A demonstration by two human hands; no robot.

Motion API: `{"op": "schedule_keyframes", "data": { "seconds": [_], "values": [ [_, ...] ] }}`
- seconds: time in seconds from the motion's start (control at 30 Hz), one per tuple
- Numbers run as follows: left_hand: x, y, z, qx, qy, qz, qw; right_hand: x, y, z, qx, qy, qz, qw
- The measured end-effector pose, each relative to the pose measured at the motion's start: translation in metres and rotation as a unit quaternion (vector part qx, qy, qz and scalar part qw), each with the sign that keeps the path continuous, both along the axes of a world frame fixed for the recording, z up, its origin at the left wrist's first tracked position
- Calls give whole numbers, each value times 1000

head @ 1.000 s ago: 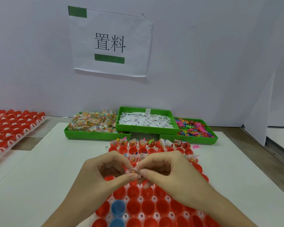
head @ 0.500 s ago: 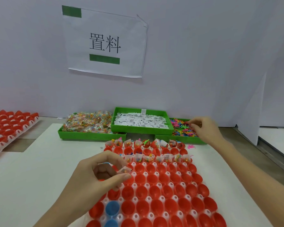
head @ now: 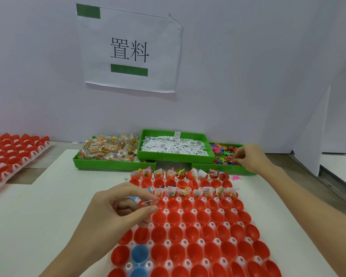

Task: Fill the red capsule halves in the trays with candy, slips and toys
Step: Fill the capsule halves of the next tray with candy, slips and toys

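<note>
A white tray (head: 181,211) of red capsule halves (head: 190,232) lies in front of me. Its two far rows hold candy packets, slips and toys. My left hand (head: 120,210) pinches a small candy packet (head: 148,202) over the tray's left side, at the third row. My right hand (head: 250,156) reaches into the green bin of coloured toys (head: 222,152) at the far right, fingertips curled down among the toys. A green bin of candy packets (head: 108,148) and a green bin of paper slips (head: 174,146) stand beside it.
A second tray of red halves (head: 10,156) sits at the far left. Two blue halves (head: 139,254) stand in the near left of my tray. A pink toy (head: 236,178) lies loose on the white board by the tray's far right corner. A wall with a paper sign (head: 130,50) rises behind the bins.
My hands were together over the tray a second ago. The right hand has since gone out to the toy bin and stays there; the left hand keeps its packet over the tray.
</note>
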State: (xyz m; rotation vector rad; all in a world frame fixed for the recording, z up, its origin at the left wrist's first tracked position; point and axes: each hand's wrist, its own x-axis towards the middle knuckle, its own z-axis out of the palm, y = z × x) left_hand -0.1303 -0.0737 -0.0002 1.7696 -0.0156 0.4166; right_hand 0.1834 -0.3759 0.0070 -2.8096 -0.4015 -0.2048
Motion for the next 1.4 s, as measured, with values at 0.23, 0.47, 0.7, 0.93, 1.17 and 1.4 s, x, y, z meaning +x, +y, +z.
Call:
{"op": "schedule_keyframes", "data": {
  "seconds": [0.23,0.47,0.7,0.93,1.17,1.4],
  "values": [
    [3,0,-4,3,2,15,1000,0,0,-2,12,18,-6,1000],
    [5,8,-2,-31,29,30,999,-1,6,5,-29,23,-5,999],
    [6,9,-3,-33,37,43,998,-1,7,9,-67,9,-5,998],
    [6,11,0,-40,19,60,997,-20,10,15,102,-133,6,986],
    [7,26,3,12,-24,104,994,-127,67,47,336,-33,171,926],
    [2,26,6,78,-61,28,995,-213,128,34,345,77,310,883]
  ]
}}
